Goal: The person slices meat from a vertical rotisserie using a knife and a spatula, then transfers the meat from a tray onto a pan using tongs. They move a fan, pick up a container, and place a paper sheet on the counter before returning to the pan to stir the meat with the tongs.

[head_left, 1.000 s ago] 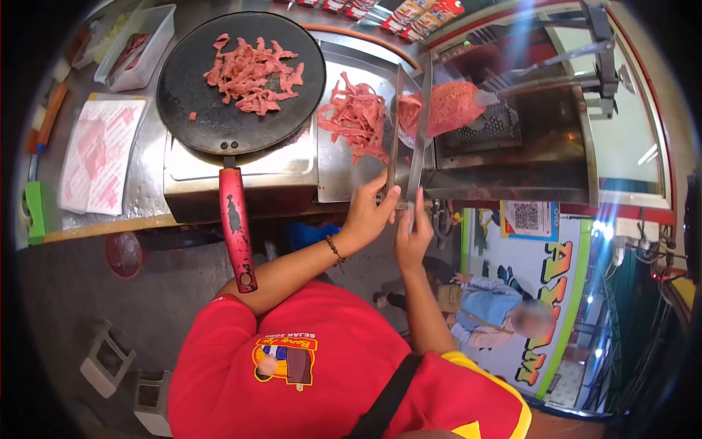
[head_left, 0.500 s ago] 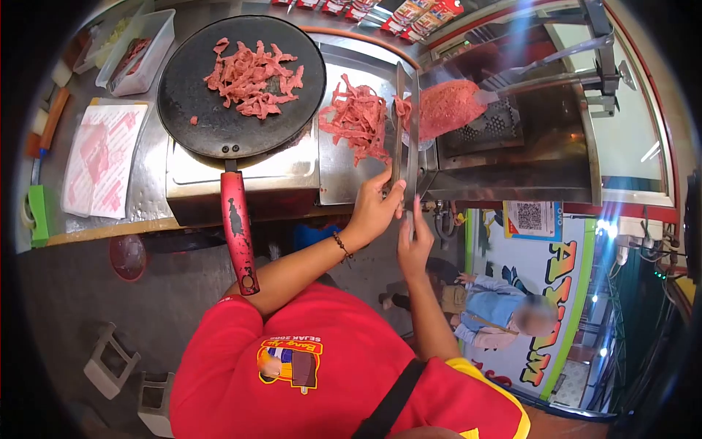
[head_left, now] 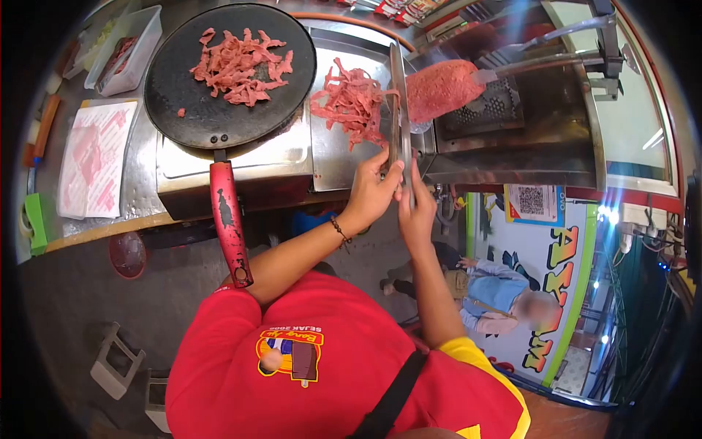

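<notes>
My left hand is wrapped round the lower end of a long metal blade. My right hand grips a second long knife, with the index finger stretched along it. The two blades stand side by side, nearly parallel, at the left side of a block of reddish meat on a horizontal spit. A thin strip of meat lies at the left blade. Left of it, a heap of sliced meat rests on a metal tray.
A black pan with more meat strips sits on a stove, its red handle jutting toward me. Wrapping papers and a plastic container are at left. A person is beyond the right side.
The two blades have come closer together, and the strip that was between them now shows at the left blade. The whole view has shifted slightly.
</notes>
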Demonstrator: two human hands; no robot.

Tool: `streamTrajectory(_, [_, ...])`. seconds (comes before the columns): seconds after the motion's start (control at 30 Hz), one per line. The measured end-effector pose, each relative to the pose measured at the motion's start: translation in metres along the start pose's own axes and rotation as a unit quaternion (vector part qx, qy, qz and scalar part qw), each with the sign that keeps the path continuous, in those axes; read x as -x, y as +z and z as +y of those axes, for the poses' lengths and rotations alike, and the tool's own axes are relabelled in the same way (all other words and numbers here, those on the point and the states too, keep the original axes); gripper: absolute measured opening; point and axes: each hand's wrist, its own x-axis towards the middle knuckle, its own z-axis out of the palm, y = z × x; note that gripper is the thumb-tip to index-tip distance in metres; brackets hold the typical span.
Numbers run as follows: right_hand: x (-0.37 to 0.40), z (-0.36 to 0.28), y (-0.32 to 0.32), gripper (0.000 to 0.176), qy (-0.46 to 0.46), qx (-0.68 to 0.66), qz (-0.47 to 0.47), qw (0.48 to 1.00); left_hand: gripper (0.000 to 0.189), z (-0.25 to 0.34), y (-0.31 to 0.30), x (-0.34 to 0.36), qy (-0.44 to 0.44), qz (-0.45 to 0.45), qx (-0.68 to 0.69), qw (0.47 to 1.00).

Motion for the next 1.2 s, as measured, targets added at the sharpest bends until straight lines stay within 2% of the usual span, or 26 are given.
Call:
streamTrajectory(0.03, [-0.006,-0.004,0.0,0.056,0.005,0.002,0.001,1.0,0.026,0.002,0.001,0.0,-0.001,-0.004,0.018,1.0])
streamTrajectory(0.1, [-0.014,-0.013,0.003,0.055,-0.054,0.008,0.036,0.998,0.025,0.006,0.002,0.0,-0.001,-0.016,0.019,1.0])
streamTrajectory(0.17, [0.023,0.003,0.0,0.056,-0.045,0.007,0.024,0.999,0.025,0.005,0.001,-0.001,-0.034,0.002,0.025,0.999])
streamTrajectory(0.23, [0.055,0.007,-0.006,0.06,-0.065,0.042,0.032,0.996,0.025,0.001,-0.002,-0.001,-0.013,-0.005,0.011,1.0])
streamTrajectory(0.27, [0.06,0.008,-0.008,0.058,-0.029,0.034,0.01,0.999,0.025,0.0,-0.005,-0.002,0.004,-0.016,-0.009,1.0])
streamTrajectory(0.3, [0.051,0.002,-0.007,0.058,-0.026,0.032,0.011,0.999,0.025,0.002,-0.006,0.0,0.002,-0.017,-0.011,1.0])
streamTrajectory(0.37, [0.006,-0.012,-0.007,0.057,-0.042,0.009,-0.002,0.999,0.021,0.007,-0.005,0.003,-0.022,0.033,0.074,0.996])
streamTrajectory(0.4, [-0.015,-0.023,-0.011,0.055,-0.063,0.019,-0.011,0.998,0.021,0.008,-0.003,0.005,-0.024,0.025,0.07,0.997])
streamTrajectory(0.47, [-0.029,-0.037,-0.021,0.054,-0.072,0.016,-0.004,0.997,0.019,0.014,-0.004,0.013,0.003,0.097,0.047,0.994])
streamTrajectory(0.63, [-0.005,-0.028,-0.03,0.053,-0.08,-0.041,0.058,0.994,0.019,0.03,-0.029,0.04,-0.041,0.046,-0.03,0.998])
streamTrajectory(0.7, [0.009,-0.028,-0.038,0.053,-0.039,-0.045,0.074,0.995,0.034,0.033,-0.033,0.046,-0.034,0.015,-0.055,0.998])
streamTrajectory(0.77, [0.018,-0.028,-0.043,0.053,-0.036,-0.064,0.06,0.996,0.029,0.04,-0.029,0.047,-0.036,-0.017,-0.086,0.996])
streamTrajectory(0.83, [0.026,-0.029,-0.04,0.054,-0.047,-0.085,0.081,0.992,0.029,0.031,-0.031,0.044,-0.037,0.055,-0.081,0.994])
streamTrajectory(0.87, [0.034,-0.022,-0.033,0.049,-0.004,-0.113,0.049,0.992,0.026,0.026,-0.039,0.045,-0.041,0.097,-0.068,0.992])
streamTrajectory(0.9, [0.039,-0.013,-0.026,0.048,-0.068,-0.092,0.08,0.99,0.023,0.022,-0.043,0.04,-0.053,0.118,-0.05,0.99])
streamTrajectory(0.93, [0.044,-0.019,-0.028,0.052,-0.031,-0.093,0.061,0.993,0.01,0.024,-0.045,0.036,-0.063,0.075,-0.02,0.995])
streamTrajectory(0.97, [0.052,-0.015,-0.025,0.059,-0.032,-0.044,0.036,0.998,0.003,0.028,-0.048,0.034,-0.064,0.018,-0.037,0.997])
streamTrajectory(1.03, [0.063,-0.017,-0.027,0.064,-0.088,-0.128,0.076,0.985,0.006,0.027,-0.048,0.029,-0.054,0.027,-0.025,0.998])
streamTrajectory(1.13, [0.082,-0.018,-0.032,0.067,-0.055,-0.152,0.042,0.986,0.014,0.031,-0.043,0.031,-0.073,0.024,-0.053,0.996])
streamTrajectory(1.2, [0.095,-0.02,-0.033,0.067,-0.048,-0.157,0.045,0.985,0.034,0.041,-0.039,0.04,-0.098,0.063,-0.064,0.991])
